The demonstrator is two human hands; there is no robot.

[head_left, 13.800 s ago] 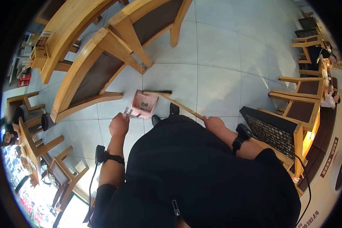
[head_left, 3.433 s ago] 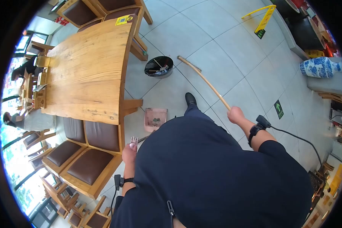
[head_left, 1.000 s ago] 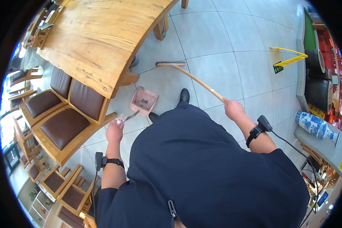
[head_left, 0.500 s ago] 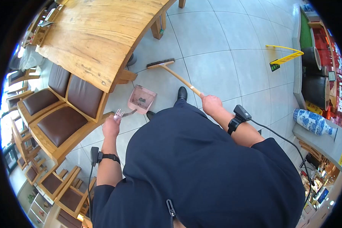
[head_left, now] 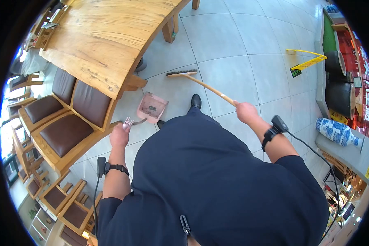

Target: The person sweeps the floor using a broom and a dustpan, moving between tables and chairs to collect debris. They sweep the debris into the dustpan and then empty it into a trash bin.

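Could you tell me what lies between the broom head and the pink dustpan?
Head view: only bare grey floor tile separates the wooden broom head from the pink plastic dustpan.

The dustpan (head_left: 152,107) sits at eleven o'clock, beside the table (head_left: 106,37). The broom (head_left: 209,87) reaches toward twelve (floor sign (head_left: 305,63) at two).

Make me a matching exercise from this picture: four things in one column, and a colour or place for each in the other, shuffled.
Things:
1. dustpan
2. broom
3. floor sign
4. vase

Colour or place:
A. yellow
B. held in the right hand
C. blue and white
D. pink, handle in the left hand

Pairs: 1-D, 2-B, 3-A, 4-C.
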